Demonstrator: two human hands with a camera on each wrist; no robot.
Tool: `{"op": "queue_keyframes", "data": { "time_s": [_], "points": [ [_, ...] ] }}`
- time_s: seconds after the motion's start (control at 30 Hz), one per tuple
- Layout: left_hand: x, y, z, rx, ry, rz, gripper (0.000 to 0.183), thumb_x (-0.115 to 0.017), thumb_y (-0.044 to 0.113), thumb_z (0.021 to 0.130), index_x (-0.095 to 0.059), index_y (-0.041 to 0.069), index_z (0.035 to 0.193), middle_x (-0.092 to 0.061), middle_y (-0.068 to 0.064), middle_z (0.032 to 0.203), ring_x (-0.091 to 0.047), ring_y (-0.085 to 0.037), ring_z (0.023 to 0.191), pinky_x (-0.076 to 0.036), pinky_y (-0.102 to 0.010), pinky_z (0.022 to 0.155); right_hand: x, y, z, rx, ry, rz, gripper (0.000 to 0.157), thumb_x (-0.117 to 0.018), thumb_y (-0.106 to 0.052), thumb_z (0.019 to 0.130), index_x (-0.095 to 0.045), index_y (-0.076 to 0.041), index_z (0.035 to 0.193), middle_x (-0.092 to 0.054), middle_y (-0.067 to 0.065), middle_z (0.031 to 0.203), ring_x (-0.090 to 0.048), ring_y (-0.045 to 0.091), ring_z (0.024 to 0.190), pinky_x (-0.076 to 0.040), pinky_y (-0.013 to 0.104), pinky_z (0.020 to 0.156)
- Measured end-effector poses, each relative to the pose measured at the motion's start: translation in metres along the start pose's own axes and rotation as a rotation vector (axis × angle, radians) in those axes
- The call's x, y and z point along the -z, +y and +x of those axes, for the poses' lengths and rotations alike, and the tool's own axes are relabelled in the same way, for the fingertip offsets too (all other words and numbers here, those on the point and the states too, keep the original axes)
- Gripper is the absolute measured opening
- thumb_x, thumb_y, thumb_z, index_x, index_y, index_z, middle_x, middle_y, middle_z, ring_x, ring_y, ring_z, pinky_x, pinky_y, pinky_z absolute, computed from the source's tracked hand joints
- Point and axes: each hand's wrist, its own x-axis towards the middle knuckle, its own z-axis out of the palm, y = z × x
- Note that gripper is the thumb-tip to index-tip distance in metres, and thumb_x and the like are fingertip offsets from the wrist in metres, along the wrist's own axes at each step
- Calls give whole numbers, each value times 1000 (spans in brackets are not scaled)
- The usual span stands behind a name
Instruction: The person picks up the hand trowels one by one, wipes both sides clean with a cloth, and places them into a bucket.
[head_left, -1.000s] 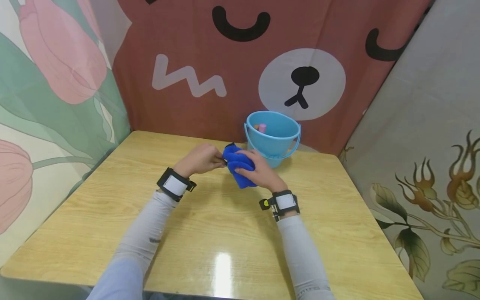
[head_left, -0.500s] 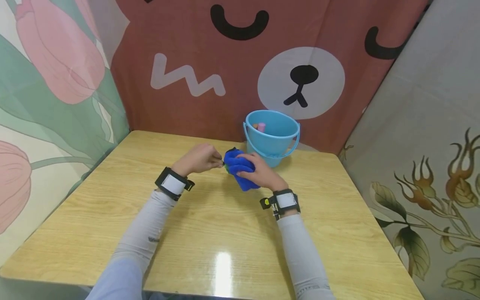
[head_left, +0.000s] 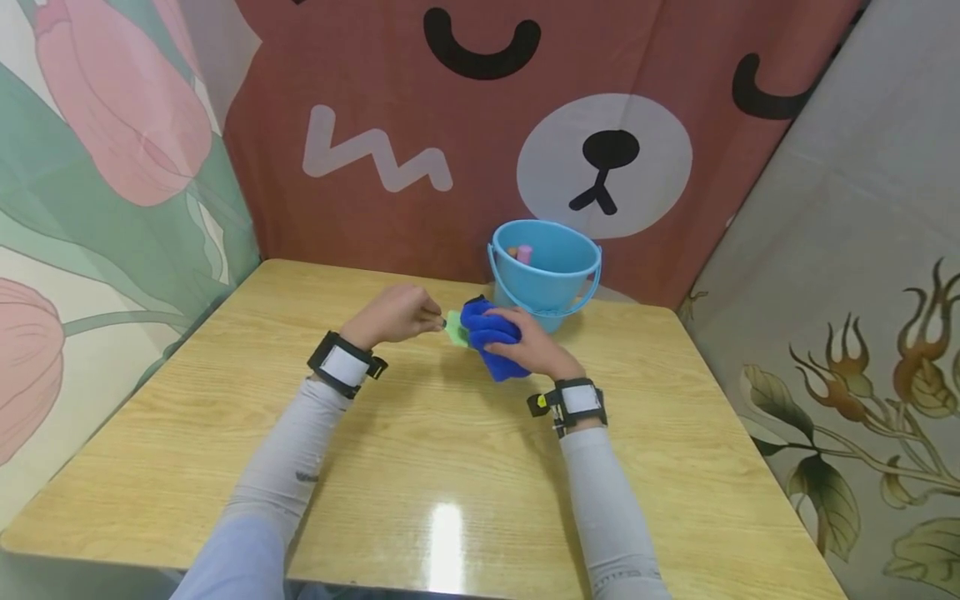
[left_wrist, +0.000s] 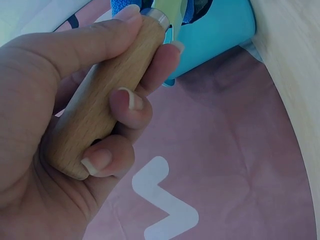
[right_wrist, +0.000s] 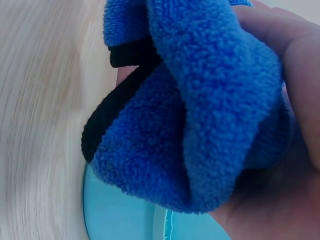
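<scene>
My left hand (head_left: 396,317) grips the wooden handle of a small garden tool (left_wrist: 107,100). A metal collar joins the handle to a light green blade, whose far end is hidden behind a blue cloth (head_left: 491,327). Folded up and edged in black, this fluffy cloth (right_wrist: 215,95) is held by my right hand (head_left: 534,348), thumb and fingers around it. Both hands are above the table, with the cloth overlapping the blade's end in the head view.
A light blue bucket (head_left: 542,290) with a handle stands at the back of the wooden table (head_left: 390,467), just behind the right hand. A pink piece (head_left: 524,255) and an orange-brown one show inside it. A bear-print curtain (head_left: 390,225) hangs behind.
The cloth and my right hand have shifted slightly rightward, away from the left hand. More of the tool's green blade now shows between the hands.
</scene>
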Motion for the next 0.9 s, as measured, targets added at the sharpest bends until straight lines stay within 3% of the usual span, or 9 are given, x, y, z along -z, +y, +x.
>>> {"op": "queue_keyframes", "data": {
  "time_s": [0.23,0.63,0.9],
  "points": [
    [1,-3,1,-8,7,1,26,-77,17,92,-67,12,69,-60,5,62,-46,-6,56,-38,-27,56,4,8,0,-17,3,18,52,-74,-30,94,-55,-22,142,-48,14,143,-50,36,130,-49,57,100],
    [3,-4,-1,-4,20,2,18,-77,17,93,-74,13,75,-72,4,71,-61,-4,60,-49,-28,59,11,19,-4,-47,10,75,49,-72,-26,96,-54,-21,142,-51,11,145,-50,34,133,-45,57,106],
    [5,-6,-3,10,-4,-62,18,-74,18,95,-74,13,77,-65,6,66,-48,-8,56,-40,-28,56,15,14,-7,-66,56,4,53,-70,-30,97,-50,-24,146,-40,15,150,-44,38,137,-39,62,109]
  ]
}}
